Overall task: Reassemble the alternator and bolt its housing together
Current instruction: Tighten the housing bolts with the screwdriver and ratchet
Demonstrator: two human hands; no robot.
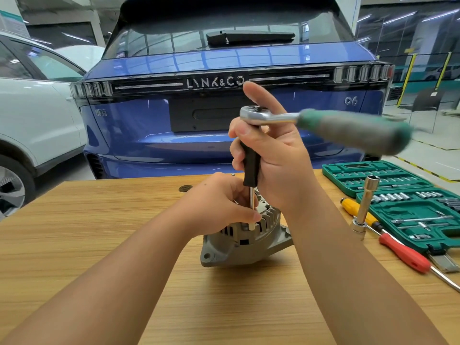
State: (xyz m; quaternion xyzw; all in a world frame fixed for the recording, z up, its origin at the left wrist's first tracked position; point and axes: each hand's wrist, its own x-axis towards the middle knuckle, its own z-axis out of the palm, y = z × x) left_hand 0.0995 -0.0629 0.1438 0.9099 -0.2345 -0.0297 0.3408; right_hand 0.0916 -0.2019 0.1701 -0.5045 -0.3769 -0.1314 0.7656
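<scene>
I take the alternator (245, 239) as my landmark: it sits on the wooden table (99, 220), grey finned housing up, a mounting ear toward me.

To its left and behind stands a white car (32, 100); straight behind it is the blue Lynk & Co hatchback (224, 95).

My left hand (224, 205) comes in from the alternator's left and rests on its top, fingers curled, pinching the thin steel shaft of the extension driver (251, 170) just above the fins. The shaft's tip sits upright against the housing rim, touching it.

Directly above the alternator, my right hand (271, 155) is wrapped around the driver's black grip, index finger raised. A ratchet wrench (323, 123) sits on top of that driver, its chrome head by the raised finger, its green handle blurred and pointing right.

Right of the alternator lie a T-handle socket wrench (366, 202), a yellow screwdriver (356, 207), a red screwdriver (403, 252) and an open green socket set case (408, 195).
</scene>
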